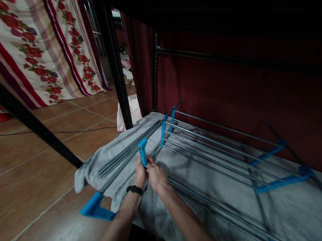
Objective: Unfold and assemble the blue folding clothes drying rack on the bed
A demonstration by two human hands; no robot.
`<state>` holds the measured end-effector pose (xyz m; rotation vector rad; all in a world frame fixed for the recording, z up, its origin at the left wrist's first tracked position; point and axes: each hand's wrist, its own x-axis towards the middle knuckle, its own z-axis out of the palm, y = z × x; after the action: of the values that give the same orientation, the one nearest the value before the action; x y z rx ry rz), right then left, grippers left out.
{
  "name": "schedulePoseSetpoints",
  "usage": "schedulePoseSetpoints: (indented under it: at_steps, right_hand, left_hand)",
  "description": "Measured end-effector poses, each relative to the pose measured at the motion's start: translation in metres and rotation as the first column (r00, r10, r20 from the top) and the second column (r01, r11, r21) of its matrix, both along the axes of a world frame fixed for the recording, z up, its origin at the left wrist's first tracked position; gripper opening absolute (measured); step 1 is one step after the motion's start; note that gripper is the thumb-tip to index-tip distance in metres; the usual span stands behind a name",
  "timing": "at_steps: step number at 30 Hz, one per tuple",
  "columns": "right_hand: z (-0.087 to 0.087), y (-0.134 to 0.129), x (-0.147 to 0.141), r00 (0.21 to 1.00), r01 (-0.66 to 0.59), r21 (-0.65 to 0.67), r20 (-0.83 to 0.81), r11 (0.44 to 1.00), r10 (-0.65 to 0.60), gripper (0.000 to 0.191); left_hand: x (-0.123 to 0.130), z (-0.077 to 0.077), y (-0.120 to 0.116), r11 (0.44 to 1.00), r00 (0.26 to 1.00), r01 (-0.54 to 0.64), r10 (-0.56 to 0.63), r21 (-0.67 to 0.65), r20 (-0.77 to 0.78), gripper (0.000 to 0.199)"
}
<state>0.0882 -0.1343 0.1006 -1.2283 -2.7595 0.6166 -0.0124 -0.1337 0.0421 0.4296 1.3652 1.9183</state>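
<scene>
Hands (149, 172) on blue bracket (143, 152), seemingly near grey blanket's edge (93, 167)

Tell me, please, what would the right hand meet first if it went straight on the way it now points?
The right hand would probably meet the small blue bracket first, close at its fingertips, beside the left hand; exact depth is unclear.

Floor covered in brown tiles (34, 164) with pale grout. Black metal bed frame (121, 82) observed, its rear backed by a dark red curtain (240, 99). Floral, striped curtain (54, 39) hung at upper left. Light seen dim beneath the frame; a patch of glare reflected on the tiles at lower left.
</scene>
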Motion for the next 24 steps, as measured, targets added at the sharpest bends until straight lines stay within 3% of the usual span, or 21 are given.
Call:
schedulePoseSetpoints:
  at_steps: [10, 13, 16, 18, 20, 22, 24]
  right_hand:
    - [0.006, -0.001, -0.003, 1.0, -0.005, 0.01, 0.03, 1.0, 0.005, 0.046]
    - [0.009, -0.009, 0.002, 1.0, 0.001, 0.081, -0.019, 0.997, 0.001, 0.05]
    - [0.006, -0.028, 0.025, 0.989, 0.031, 0.188, -0.146, 0.982, -0.003, 0.054]
    - [-0.004, -0.047, 0.053, 0.976, 0.057, 0.218, -0.216, 0.974, -0.008, 0.055]
    - [-0.023, -0.069, 0.089, 0.961, 0.141, 0.204, -0.264, 0.969, -0.084, 0.054]
    - [-0.049, -0.091, 0.13, 0.903, 0.328, 0.158, -0.343, 0.931, -0.26, 0.054]
    - [-0.075, -0.109, 0.173, 0.766, 0.543, 0.071, -0.45, 0.837, -0.459, 0.05]
  left_hand:
    - [0.003, 0.007, -0.003, 0.999, 0.997, -0.044, 0.043, -0.021, -0.057, 0.041]
    - [0.005, 0.011, -0.007, 0.997, 0.996, -0.074, 0.074, -0.01, -0.059, 0.039]
    - [0.006, 0.011, -0.015, 0.99, 0.983, -0.143, 0.141, -0.017, -0.118, 0.042]
    - [0.008, 0.005, -0.025, 0.97, 0.931, -0.243, 0.228, -0.017, -0.286, 0.04]
    - [0.011, -0.006, -0.04, 0.941, 0.815, -0.337, 0.286, -0.01, -0.505, 0.033]
    - [0.016, -0.021, -0.058, 0.942, 0.709, -0.334, 0.225, -0.038, -0.669, 0.033]
    - [0.021, -0.036, -0.074, 0.973, 0.568, -0.226, 0.103, -0.034, -0.816, 0.033]
